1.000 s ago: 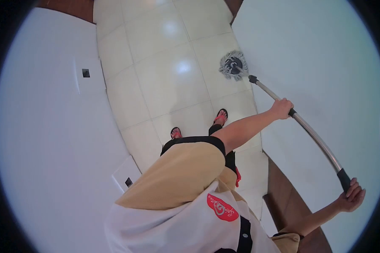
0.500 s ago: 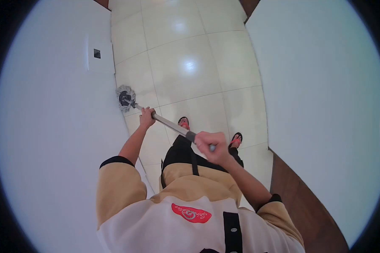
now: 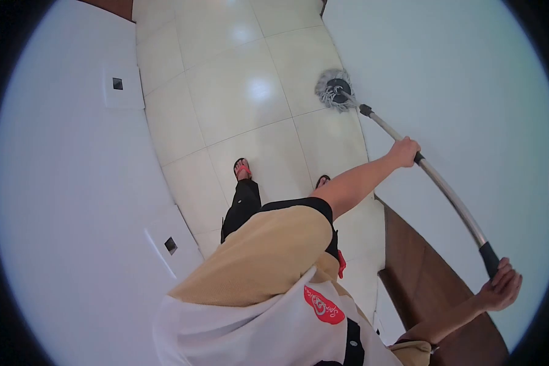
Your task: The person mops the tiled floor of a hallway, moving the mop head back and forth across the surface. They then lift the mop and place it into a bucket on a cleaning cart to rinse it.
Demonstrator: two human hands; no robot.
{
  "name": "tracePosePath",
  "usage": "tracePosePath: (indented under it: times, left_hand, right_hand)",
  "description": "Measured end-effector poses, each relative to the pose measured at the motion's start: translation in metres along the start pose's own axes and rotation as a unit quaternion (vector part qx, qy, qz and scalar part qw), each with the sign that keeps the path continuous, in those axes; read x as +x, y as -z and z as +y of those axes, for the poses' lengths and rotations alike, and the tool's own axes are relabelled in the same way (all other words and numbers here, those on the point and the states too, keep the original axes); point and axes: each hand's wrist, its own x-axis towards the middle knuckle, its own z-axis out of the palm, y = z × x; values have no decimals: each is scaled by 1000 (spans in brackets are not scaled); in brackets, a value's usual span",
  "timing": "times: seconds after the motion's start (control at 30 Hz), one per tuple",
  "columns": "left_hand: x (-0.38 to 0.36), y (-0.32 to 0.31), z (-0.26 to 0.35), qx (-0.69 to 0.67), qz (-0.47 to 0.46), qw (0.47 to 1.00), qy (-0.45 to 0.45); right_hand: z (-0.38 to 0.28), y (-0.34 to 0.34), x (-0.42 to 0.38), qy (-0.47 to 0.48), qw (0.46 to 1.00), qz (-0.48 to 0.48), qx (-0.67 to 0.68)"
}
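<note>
A mop (image 3: pixel 449 193) with a long metal pole slants across the right side of the view. Its round grey string head (image 3: pixel 335 89) lies on the tiled floor, against the foot of the right wall. My left hand (image 3: pixel 404 151), with its arm stretched across my body, is wrapped round the lower part of the pole near a dark collar. At the far right my right hand (image 3: pixel 500 285) is closed on the dark grip at the pole's upper end.
White walls stand close on the left (image 3: pixel 73 183) and right (image 3: pixel 445 79) of the tiled floor (image 3: pixel 238 91). Square dark fittings (image 3: pixel 171 245) sit low on the left wall. A brown wooden door or panel (image 3: pixel 421 262) is at lower right. My sandalled feet (image 3: pixel 243 169) stand on the tiles.
The mop head has swept from the left wall across the floor to the right wall. Both hands have swung right with the pole, and my torso has turned.
</note>
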Motion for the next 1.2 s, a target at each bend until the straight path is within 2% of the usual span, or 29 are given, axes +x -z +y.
tracePosePath:
  times: [0.07, 0.13, 0.17, 0.2, 0.27, 0.33, 0.37, 0.4, 0.43, 0.47, 0.5, 0.53, 0.6, 0.63, 0.67, 0.7, 0.73, 0.77, 0.8, 0.83, 0.87, 0.9, 0.93, 0.97, 1.0, 1.1, 1.17, 1.2]
  left_hand:
    - [-2, -31, 19, -19, -2, 1000, -6]
    - [-7, -24, 14, -10, 78, 997, -21]
    - [-37, -10, 6, -8, 106, 994, -29]
    - [-67, 13, -5, -7, 101, 995, 2]
    - [-148, 57, -40, -9, 120, 991, 64]
    - [-238, 81, -110, 67, 145, 974, 163]
    - [-287, 94, -160, 95, 122, 967, 201]
    - [-334, 125, -171, 136, 132, 941, 279]
    - [-383, 140, -208, 140, 184, 946, 225]
    - [-429, 158, -229, 139, 228, 940, 211]
    - [-479, 167, -274, 170, 224, 924, 259]
    - [-511, 183, -290, 170, 201, 915, 305]
    - [-492, 205, -237, 298, 61, 826, 475]
    - [-478, 190, -243, 286, 95, 858, 416]
    - [-470, 160, -249, 267, 119, 885, 361]
    - [-445, 123, -260, 275, 134, 910, 280]
    - [-390, 96, -227, 211, 64, 952, 214]
    - [-328, 60, -165, 265, -26, 884, 385]
    - [-300, -23, -180, 201, 128, 943, 232]
    - [-240, -54, -111, 167, -9, 947, 273]
    - [-197, -87, -59, 133, -4, 963, 233]
    - [-156, -129, -28, 96, -8, 984, 149]
    - [-127, -131, 24, 63, -2, 995, 73]
    - [-100, -131, 61, 54, -35, 997, 53]
    - [-79, -143, 77, 50, -39, 998, 24]
    - [-52, -138, 86, 42, -71, 997, 0]
    - [-75, -115, 88, 11, -69, 998, -6]
    - [-31, -120, 61, 19, -30, 999, 5]
  right_hand:
    - [19, 47, 6, -27, 996, 73, 41]
    - [37, 72, 45, -73, 986, -66, 138]
    - [36, 66, 46, -90, 971, -129, 180]
    - [38, 51, 48, -100, 950, -191, 225]
    - [54, -2, 31, -119, 884, -294, 343]
    - [91, -66, -28, -115, 887, -314, 319]
    - [110, -99, -58, -112, 888, -324, 307]
    - [88, -157, -101, -203, 904, -284, 246]
    - [93, -186, -135, -190, 880, -358, 246]
    - [98, -215, -169, -174, 851, -431, 245]
    - [103, -243, -203, -154, 817, -500, 242]
    - [95, -265, -235, -123, 848, -455, 240]
    - [100, -260, -251, -179, 765, -568, 243]
    - [110, -242, -249, -192, 787, -518, 274]
    - [127, -215, -234, -102, 847, -437, 287]
    - [150, -171, -213, -173, 849, -430, 254]
    - [140, -119, -168, -254, 868, -415, 101]
    - [171, -51, -145, -265, 866, -390, 165]
    - [153, 3, -120, -285, 912, -259, 140]
    - [146, 88, -96, -196, 951, -237, -6]
    - [139, 173, -72, -120, 959, -195, -166]
    - [105, 180, -59, -35, 974, -163, -154]
    - [70, 188, -46, 54, 979, -129, -148]
    - [36, 195, -33, 140, 974, -92, -149]
    - [14, 198, -38, -24, 995, -67, 63]
    - [-3, 157, -56, -11, 994, 112, -18]
    - [-10, 164, -58, -21, 998, 56, 29]
    - [54, 175, -8, -35, 996, 21, 73]
